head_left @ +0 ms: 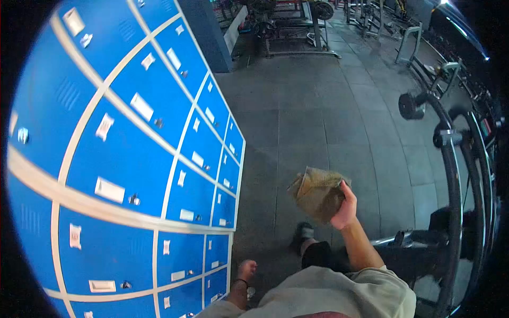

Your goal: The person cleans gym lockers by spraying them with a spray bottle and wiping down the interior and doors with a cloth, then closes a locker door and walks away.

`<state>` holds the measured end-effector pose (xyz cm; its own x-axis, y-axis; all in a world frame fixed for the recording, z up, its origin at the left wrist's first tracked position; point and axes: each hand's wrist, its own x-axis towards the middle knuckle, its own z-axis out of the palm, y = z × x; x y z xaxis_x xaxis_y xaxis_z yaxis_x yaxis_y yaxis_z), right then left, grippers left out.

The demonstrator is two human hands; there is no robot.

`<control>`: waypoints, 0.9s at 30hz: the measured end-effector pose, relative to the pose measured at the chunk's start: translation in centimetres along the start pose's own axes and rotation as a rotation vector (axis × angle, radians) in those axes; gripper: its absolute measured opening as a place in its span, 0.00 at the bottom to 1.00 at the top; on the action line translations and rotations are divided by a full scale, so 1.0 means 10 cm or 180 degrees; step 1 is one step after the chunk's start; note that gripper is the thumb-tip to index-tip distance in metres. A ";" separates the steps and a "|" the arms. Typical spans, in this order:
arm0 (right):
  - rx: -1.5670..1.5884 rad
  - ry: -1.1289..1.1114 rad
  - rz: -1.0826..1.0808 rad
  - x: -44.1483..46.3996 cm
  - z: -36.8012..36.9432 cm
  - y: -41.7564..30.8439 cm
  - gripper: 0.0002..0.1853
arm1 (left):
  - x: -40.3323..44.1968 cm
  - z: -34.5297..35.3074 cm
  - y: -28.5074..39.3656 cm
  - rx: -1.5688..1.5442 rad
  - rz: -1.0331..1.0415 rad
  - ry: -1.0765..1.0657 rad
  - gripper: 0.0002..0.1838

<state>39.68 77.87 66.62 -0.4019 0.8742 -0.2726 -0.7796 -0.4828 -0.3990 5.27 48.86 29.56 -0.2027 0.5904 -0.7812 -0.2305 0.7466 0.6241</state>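
Note:
A folded, brownish-grey cloth [319, 195] is held out in front of my body, over the dark floor. My right hand [345, 208] grips it by its right edge, with the thumb on top and the other fingers hidden beneath. Low on the left, my left hand [247, 269] hangs beside the lockers with its fingers curled in. Nothing shows in it, and a dark band circles that wrist. The blue lockers [119, 175] are nearest to this hand, which appears apart from them.
Rows of locker doors with small locks and white labels line the left side. Dark rubber floor tiles [302, 122] stretch ahead. A black-framed gym machine [450, 159] stands close on the right. Weight racks [302, 32] stand at the back. My shoe [304, 233] shows below the cloth.

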 end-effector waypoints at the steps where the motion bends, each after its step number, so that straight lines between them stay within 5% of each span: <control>1: -0.0053 0.0031 -0.0021 0.19 0.01 -0.28 0.27 | 0.25 0.08 0.22 -0.0027 0.0038 -0.0011 0.12; 3: -0.0194 0.0080 -0.0090 0.63 0.11 -0.83 0.27 | 0.22 0.63 1.41 0.0218 0.0424 0.0395 0.15; 7: -0.0370 -0.0152 -0.0108 1.31 0.65 -1.57 0.28 | 0.08 1.66 3.55 -0.0096 0.1071 0.0060 0.20; 12: -0.0617 -0.0093 0.0311 2.26 0.92 -1.87 0.29 | -0.01 2.58 5.56 -0.0781 0.1913 -0.1543 0.29; 16: -0.1142 0.0047 0.0724 3.21 1.11 -2.15 0.26 | 0.45 3.12 6.66 -0.2521 0.1337 -0.2131 0.30; 18: -0.1534 0.0192 0.0544 3.84 1.13 -2.32 0.25 | 1.17 3.27 7.15 -0.0687 0.3078 -0.1038 0.25; 20: -0.1470 0.0288 0.0308 4.45 1.23 -2.58 0.25 | 1.33 3.50 7.89 -0.2193 0.1637 -0.1570 0.20; 22: -0.1539 0.0548 -0.0030 5.13 1.28 -2.86 0.19 | 1.93 3.54 8.53 -0.0271 0.3049 -0.0795 0.17; 24: -0.1591 0.0645 -0.0305 5.66 1.27 -3.13 0.18 | 2.08 3.67 9.24 -0.0603 0.3285 -0.0988 0.15; 27: -0.1637 0.0212 -0.0214 6.34 1.44 -3.43 0.16 | 2.44 3.64 10.17 -0.1378 0.2542 -0.1458 0.15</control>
<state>33.98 150.61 75.63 -0.3145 0.9070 -0.2800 -0.4591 -0.4035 -0.7914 11.53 150.38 73.43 -0.0851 0.9963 -0.0076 -0.5303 -0.0388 0.8469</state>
